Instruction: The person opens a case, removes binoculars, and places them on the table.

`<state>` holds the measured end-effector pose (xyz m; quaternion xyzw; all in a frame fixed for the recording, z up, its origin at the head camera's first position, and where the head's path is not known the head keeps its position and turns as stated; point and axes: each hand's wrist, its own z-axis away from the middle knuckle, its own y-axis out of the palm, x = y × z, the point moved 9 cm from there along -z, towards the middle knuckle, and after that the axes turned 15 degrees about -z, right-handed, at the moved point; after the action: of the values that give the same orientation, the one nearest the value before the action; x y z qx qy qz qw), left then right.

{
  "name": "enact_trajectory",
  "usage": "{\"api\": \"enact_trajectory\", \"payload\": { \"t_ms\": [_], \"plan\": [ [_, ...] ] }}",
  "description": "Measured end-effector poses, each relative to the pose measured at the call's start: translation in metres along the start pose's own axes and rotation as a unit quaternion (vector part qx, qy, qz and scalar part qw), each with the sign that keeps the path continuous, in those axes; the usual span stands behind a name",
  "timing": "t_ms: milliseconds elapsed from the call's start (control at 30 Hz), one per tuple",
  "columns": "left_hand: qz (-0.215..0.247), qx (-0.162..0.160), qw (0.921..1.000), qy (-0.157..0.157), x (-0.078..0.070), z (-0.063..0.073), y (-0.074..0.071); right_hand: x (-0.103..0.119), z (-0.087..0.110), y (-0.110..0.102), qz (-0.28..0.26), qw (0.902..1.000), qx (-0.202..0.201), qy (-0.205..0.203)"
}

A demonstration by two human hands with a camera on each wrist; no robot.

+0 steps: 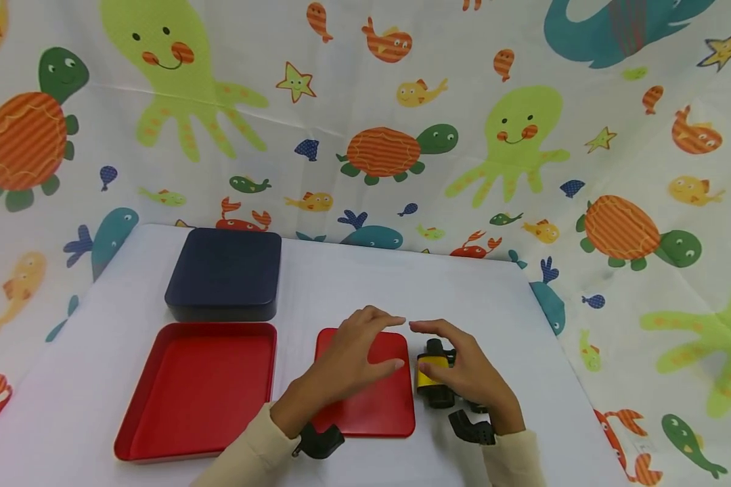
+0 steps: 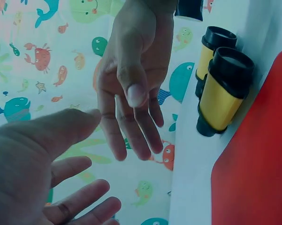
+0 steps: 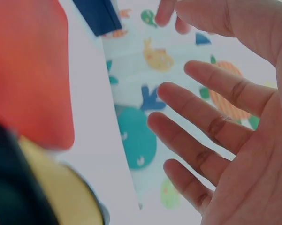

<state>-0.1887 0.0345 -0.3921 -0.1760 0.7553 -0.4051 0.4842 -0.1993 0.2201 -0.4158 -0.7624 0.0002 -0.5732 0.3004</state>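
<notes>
Both hands hover over the white table, facing each other with fingers spread and nothing held. My left hand [image 1: 347, 362] is above a flat red panel with rounded corners [image 1: 390, 399], hiding part of it. To its right, my right hand [image 1: 469, 368] overlaps a pair of yellow and black binoculars [image 1: 434, 389] in the head view. The left wrist view has the binoculars [image 2: 223, 93] standing beside the red panel [image 2: 262, 150], below the right hand [image 2: 136, 79]. In the right wrist view, the fingers [image 3: 201, 117] are loosely extended, away from the blurred binoculars [image 3: 61, 187].
A shallow red tray [image 1: 201, 399] lies on the left of the white table [image 1: 365, 284]. Behind it sits a dark navy box [image 1: 225, 270]. A curtain with printed sea animals [image 1: 365, 88] hangs behind the table and along its sides.
</notes>
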Motion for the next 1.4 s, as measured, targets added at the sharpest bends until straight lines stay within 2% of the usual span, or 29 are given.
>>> {"api": "enact_trajectory", "payload": {
  "t_ms": [300,800,1067,1400],
  "plan": [
    [-0.023,-0.035,0.9987,-0.030,0.016,0.020,-0.034,0.019,-0.026,0.022,-0.025,0.9993,0.027,-0.009],
    [-0.054,-0.081,0.9939,-0.052,0.042,0.045,-0.077,0.029,-0.036,0.027,-0.030,0.9993,0.019,-0.013],
    [-0.050,-0.082,0.9927,-0.073,0.060,0.055,-0.096,0.035,-0.043,0.030,-0.023,0.9994,0.014,-0.021],
    [-0.050,-0.085,0.9906,-0.095,0.093,0.067,-0.122,0.050,-0.070,0.047,-0.051,0.9973,0.028,-0.044]
  ]
}}
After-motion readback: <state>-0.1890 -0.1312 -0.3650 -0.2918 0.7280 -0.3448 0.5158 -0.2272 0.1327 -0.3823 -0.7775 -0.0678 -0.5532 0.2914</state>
